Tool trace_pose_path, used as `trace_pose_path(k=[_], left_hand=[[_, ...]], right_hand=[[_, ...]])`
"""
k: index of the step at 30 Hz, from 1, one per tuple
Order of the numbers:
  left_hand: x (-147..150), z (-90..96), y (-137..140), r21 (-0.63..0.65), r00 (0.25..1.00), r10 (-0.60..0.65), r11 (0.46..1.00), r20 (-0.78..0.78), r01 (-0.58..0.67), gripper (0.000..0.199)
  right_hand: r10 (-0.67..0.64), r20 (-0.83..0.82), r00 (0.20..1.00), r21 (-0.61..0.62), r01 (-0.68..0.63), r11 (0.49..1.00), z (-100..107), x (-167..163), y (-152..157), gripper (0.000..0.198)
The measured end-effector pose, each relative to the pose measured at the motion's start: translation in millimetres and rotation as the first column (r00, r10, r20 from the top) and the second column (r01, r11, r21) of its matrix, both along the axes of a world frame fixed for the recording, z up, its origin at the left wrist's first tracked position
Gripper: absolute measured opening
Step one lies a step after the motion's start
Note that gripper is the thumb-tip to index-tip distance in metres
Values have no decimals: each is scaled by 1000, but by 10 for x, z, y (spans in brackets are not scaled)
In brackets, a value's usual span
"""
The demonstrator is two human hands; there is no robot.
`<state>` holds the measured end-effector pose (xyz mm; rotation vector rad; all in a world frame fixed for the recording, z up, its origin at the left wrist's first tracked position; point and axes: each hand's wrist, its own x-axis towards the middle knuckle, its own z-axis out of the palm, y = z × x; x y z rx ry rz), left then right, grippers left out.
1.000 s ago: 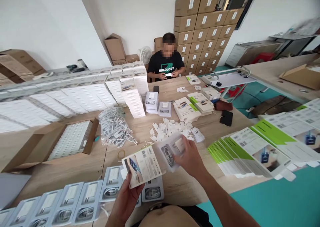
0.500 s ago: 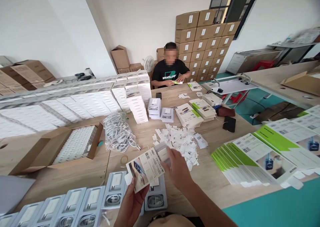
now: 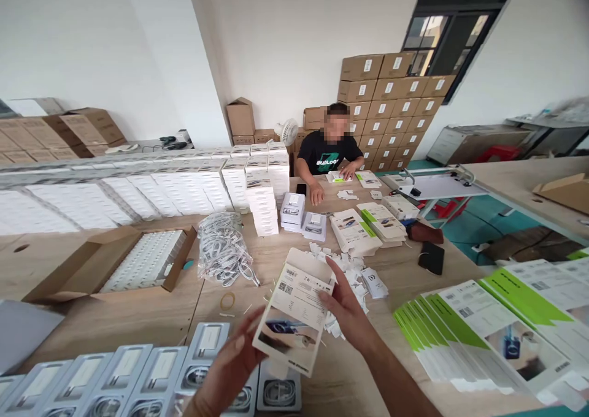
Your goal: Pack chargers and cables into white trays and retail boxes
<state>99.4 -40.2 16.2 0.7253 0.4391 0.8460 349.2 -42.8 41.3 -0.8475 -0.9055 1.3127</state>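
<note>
A white retail box (image 3: 294, 319), printed with a product photo, text and codes, is held tilted above the table between both hands. My left hand (image 3: 232, 362) is closed on its lower left edge. At the upper right side, my right hand (image 3: 345, 306) grips the box with the thumb across the printed face. A flap (image 3: 310, 262) stands up at the box's top end, and another sticks out at the bottom. Below lies a grey tray (image 3: 278, 395) with a coiled cable in it. The inside of the box is hidden.
Grey trays (image 3: 126, 374) line the front left. A cable bag (image 3: 223, 248) and an open carton (image 3: 138, 263) lie behind them. White paper pieces (image 3: 334, 325) are scattered beyond my hands. Flat printed boxes (image 3: 488, 325) are fanned at right. A co-worker (image 3: 329, 153) sits opposite.
The box has turned more upright and moved right. The grey tray at its open end is now out of sight. My right hand has shifted to the box's side. The co-worker's hands have moved apart.
</note>
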Motion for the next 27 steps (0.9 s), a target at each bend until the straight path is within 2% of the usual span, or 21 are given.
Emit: trace_pose_path(k=[2, 4, 7, 10, 14, 18, 20, 22, 24, 27], left_hand=[[43, 257, 96, 138, 982, 66, 989, -175, -42, 63], [149, 483, 164, 262, 941, 128, 964, -314, -44, 69], [341, 715, 190, 376, 895, 208, 925, -395, -49, 70], [436, 816, 178, 431, 878, 247, 901, -411, -51, 63], [383, 881, 225, 444, 874, 258, 894, -412, -54, 36], [276, 993, 292, 413, 910, 201, 910, -362, -37, 29], [233, 1049, 303, 390, 914, 149, 921, -377, 11, 30], [201, 1080, 305, 359, 916, 95, 932, -391, 57, 31], [179, 1084, 305, 333, 919, 66, 940, -388, 73, 32], [156, 1060, 305, 308, 918, 82, 950, -387, 45, 33]], right_hand=[[115, 6, 993, 14, -115, 993, 164, 102, 9, 75], [146, 29, 989, 6, -146, 989, 252, 110, -1, 71], [31, 100, 995, -17, -29, 999, 265, 47, -31, 56], [-101, 228, 968, -32, 111, 993, 235, -2, -75, 40], [-161, 342, 926, -24, 180, 983, 250, -50, -132, 36], [-190, 241, 952, -40, 205, 978, 356, -115, -98, 43], [-142, 162, 977, -62, 154, 986, 425, -133, -38, 46], [-43, 177, 983, -58, 54, 997, 477, -132, 28, 47], [-36, 321, 946, 23, 30, 999, 497, -114, 80, 38], [-178, 551, 815, 256, 37, 966, 497, -68, 109, 23]])
